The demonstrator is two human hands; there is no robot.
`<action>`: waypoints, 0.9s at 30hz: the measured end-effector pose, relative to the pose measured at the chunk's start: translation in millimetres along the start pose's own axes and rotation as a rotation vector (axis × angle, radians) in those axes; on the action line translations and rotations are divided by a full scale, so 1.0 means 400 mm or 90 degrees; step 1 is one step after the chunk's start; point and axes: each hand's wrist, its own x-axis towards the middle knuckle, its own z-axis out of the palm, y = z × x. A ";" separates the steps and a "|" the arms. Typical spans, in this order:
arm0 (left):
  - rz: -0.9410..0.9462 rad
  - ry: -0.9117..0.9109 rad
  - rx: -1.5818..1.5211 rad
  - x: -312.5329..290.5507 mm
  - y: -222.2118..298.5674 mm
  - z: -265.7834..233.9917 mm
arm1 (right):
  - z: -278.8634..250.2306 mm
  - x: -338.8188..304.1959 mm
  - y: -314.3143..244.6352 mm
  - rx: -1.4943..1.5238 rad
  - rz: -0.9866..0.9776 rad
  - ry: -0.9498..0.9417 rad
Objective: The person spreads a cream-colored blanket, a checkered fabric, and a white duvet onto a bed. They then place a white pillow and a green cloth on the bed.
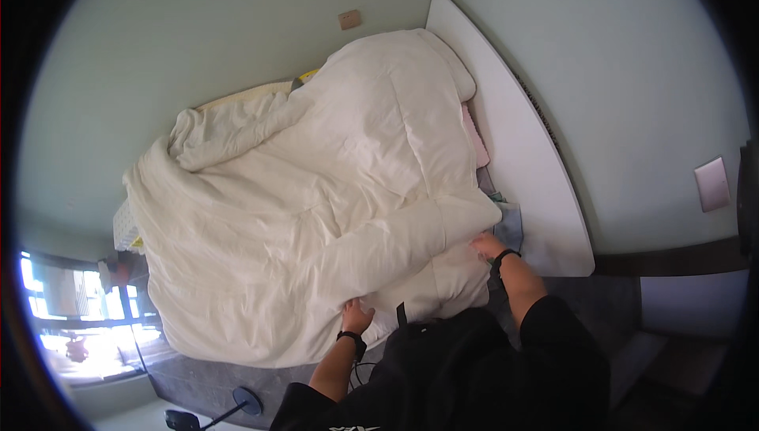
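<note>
A: State the position of the quilt (316,194)
B: Spread over the bed, cream in colour, heavily wrinkled. Its right end lies beside the headboard (514,130); a thick fold runs along the near side, in front of the person

A: Report the left hand (358,318)
B: Placed on the quilt at the near side, below the left part of the fold. Fingers are bent and lie against the fabric. Whether any fabric is pinched between them: cannot tell. A black band (351,344) is fitted at the wrist

A: Report the right hand (482,245)
B: Placed at the lower edge of the fold, near its right end. Fingers point left and touch the quilt; the tips are not clearly visible, so the degree of closure cannot be told. A second black band (504,256) is fitted at this wrist

A: List adjacent items
B: A blue-grey cloth (512,227), just beyond the right hand, against the headboard. A pink item (476,137), partly covered by the quilt's right edge

A: List outlying items
B: A socket (349,19) on the far wall; a bright window (83,324) at far left; a round black base (247,401) at lower left
</note>
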 end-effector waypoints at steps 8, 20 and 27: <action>0.047 0.031 -0.200 0.275 0.147 -0.061 | -0.255 0.221 -0.646 -0.156 -0.592 0.680; 0.250 0.413 -0.082 0.599 0.665 -0.390 | 0.429 0.190 -0.537 -0.547 -0.714 -0.214; -0.174 0.042 0.077 0.631 0.180 -0.094 | 0.312 0.110 -0.490 -0.538 -0.503 -0.736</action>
